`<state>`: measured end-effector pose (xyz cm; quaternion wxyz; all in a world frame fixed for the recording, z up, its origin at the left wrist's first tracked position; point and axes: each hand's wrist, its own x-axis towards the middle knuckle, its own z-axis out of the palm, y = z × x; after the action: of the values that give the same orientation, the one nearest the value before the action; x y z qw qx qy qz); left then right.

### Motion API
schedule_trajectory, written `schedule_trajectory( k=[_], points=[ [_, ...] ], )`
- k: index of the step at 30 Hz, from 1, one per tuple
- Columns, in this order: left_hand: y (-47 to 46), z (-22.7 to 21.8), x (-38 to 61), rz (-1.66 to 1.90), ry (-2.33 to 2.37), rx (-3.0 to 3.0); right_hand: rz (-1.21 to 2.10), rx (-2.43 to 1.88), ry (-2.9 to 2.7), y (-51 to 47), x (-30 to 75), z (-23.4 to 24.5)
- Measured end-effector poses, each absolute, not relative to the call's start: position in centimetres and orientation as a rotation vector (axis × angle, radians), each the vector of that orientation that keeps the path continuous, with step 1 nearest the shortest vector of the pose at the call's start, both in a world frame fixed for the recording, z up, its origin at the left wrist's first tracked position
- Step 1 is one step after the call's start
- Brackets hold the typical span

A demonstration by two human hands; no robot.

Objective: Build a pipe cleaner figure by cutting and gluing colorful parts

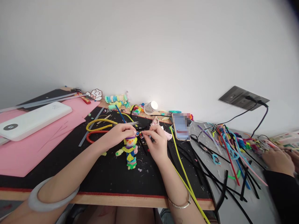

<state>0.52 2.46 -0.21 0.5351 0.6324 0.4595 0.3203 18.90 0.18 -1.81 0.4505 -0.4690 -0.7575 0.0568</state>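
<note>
A small doll made of coloured pipe cleaners [130,151] lies on the black mat [109,174]. My left hand [118,133] is closed around the doll's head end. My right hand [156,141] pinches a small blue and red piece at the top of the doll, fingertips pressed together next to the left hand's fingers. What exactly the pinch holds is too small to name. A pale bangle [50,199] sits on my left forearm and a thin silver bracelet [181,203] on my right wrist.
A long yellow pipe cleaner [184,174] runs past my right arm. A phone [181,126], a paper cup [150,107], yellow and red loops [99,126], pink paper [28,146] and a white power bank [32,119] lie around. Another person's hand [279,160] rests at the right by loose pipe cleaners [230,149].
</note>
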Motion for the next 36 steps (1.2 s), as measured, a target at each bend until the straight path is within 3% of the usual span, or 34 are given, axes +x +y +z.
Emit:
schedule_trajectory(
  k=[20, 36],
  points=[
    [2.68, -0.93, 0.78, 0.770, 1.125, 1.561, 0.055, -1.141, -1.970, 0.03, 18.79, -1.96],
    [2.47, -0.69, 0.88, 0.768, 1.118, 1.547, 0.196, -1.124, -1.884, -0.23, 18.76, -1.47]
  ],
)
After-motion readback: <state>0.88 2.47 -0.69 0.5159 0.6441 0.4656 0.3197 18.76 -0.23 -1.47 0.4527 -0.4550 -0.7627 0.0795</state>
